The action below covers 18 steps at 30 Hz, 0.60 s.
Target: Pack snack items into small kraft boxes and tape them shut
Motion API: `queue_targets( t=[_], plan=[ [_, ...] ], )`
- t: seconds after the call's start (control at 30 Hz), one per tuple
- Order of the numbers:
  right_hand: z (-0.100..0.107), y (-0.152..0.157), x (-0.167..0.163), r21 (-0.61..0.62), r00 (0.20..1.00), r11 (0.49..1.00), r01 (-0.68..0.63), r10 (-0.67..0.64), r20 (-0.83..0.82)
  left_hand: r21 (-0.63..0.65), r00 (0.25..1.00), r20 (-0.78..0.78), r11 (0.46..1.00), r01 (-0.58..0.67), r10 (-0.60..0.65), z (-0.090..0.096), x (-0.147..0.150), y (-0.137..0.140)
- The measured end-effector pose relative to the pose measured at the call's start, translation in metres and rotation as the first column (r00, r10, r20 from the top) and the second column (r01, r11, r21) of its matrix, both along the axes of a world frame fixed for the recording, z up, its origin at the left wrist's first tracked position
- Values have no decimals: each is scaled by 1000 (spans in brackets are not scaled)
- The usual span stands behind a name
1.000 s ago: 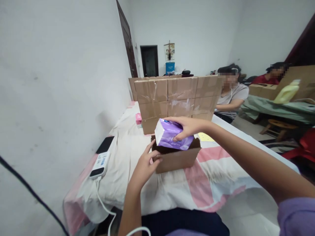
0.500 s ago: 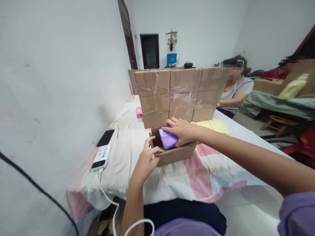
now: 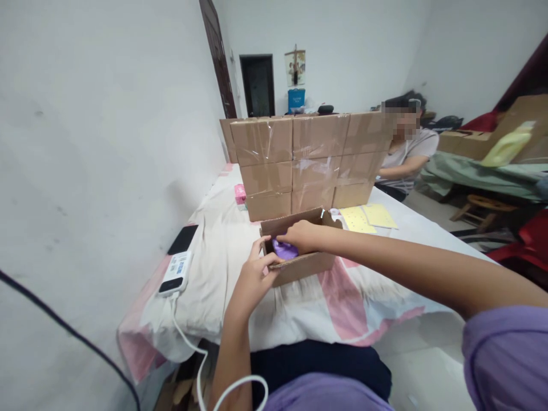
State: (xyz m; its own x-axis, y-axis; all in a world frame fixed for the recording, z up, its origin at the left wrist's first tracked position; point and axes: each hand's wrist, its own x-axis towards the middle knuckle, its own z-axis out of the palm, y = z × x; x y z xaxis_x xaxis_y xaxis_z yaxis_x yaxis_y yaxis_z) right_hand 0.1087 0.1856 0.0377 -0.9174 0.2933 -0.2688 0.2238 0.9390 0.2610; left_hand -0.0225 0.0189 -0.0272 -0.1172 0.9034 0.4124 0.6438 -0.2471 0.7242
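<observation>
A small open cardboard box (image 3: 306, 268) stands on the cloth in front of me. My left hand (image 3: 257, 273) grips its left end, the fingers over the rim and the thumb along the near corner. Down inside the box, at its left part, is a shiny purple soft packet (image 3: 283, 251). My right hand (image 3: 303, 235) reaches in over the packet and is closed on its upper right side; some of those fingers are hidden. The lower part of the packet is out of sight behind the near wall.
A wall of taped cardboard boxes (image 3: 314, 162) rises behind the small box. Yellow sheets (image 3: 368, 218) lie to the right, a pink pack (image 3: 240, 194) to the left. A power bank (image 3: 176, 271) with a white cable and a dark phone (image 3: 183, 240) lie near the wall. Across sits another person (image 3: 411, 151).
My right hand has gone down into the box with the purple packet, which now sits lower, below the rim. The left hand keeps its grip on the box end.
</observation>
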Motion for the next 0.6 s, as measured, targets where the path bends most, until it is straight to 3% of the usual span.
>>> queue_targets(
  t=[0.17,0.27,0.33,0.4,0.43,0.47,0.5,0.53,0.57,0.6],
  plan=[
    [-10,9,-2,-212,995,974,80,-67,67,-10,1000,-7,1000,-3,3,0,0,0],
    [-3,13,3,-298,989,944,144,-123,86,-11,1000,-19,1000,-13,13,1,1,-1],
    [7,11,16,-342,988,930,133,-151,-27,-11,1000,-19,1000,-21,21,0,1,-1],
    [14,7,40,-388,925,919,69,-205,-321,-7,1000,-1,1000,-19,19,-4,0,0],
    [13,5,55,-396,816,918,36,-256,-518,-2,1000,10,1000,-12,12,-7,-1,1],
    [8,3,71,-399,638,917,17,-317,-702,9,1000,24,1000,-2,2,-10,-2,3],
    [0,1,87,-402,400,915,29,-379,-834,24,999,39,1000,12,-13,-14,-3,5],
    [-13,0,101,-417,173,908,39,-418,-892,45,998,58,999,29,-32,-18,-3,8],
    [-29,-2,113,-446,13,895,14,-446,-895,72,995,83,996,50,-56,-23,-4,11],
    [-46,-3,121,-468,-66,883,-43,-470,-880,102,990,115,992,73,-85,-26,-3,14]
  ],
)
